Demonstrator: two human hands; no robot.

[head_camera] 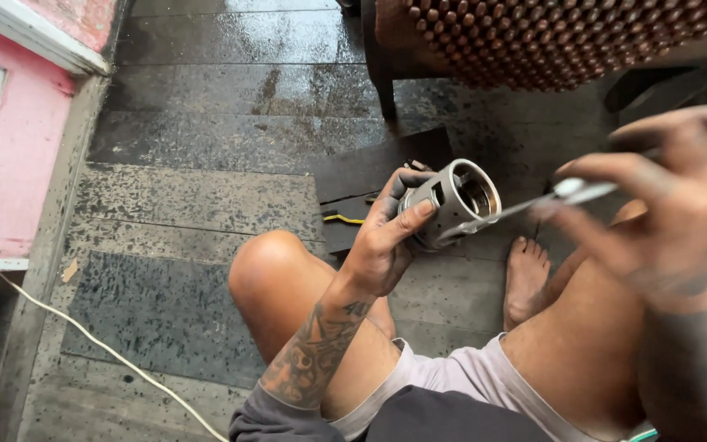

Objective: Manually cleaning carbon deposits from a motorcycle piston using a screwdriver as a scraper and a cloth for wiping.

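Left hand raised in front of the bent left knee, fingers wrapped round a grey metal cylinder. The cylinder is hollow, open end tilted up and to the right, with cut-out slots in its wall; thumb lies along its near side, fingertips curl over the far edge.

Right hand close to the camera and blurred. Fingers are closed in a pinch on a thin metal tool, a slim rod with a pale handle end. The tool's tip reaches the cylinder at its lower rim; whether it goes inside, cannot tell.

Person sits on dark, wet-looking wooden floorboards, knees up, bare foot flat on the boards below the cylinder. A dark flat board lies just behind the left hand, with a small yellow-marked object on it. Beaded seat cover on a chair at top right. Pink wall at left; white cable runs across the floor lower left
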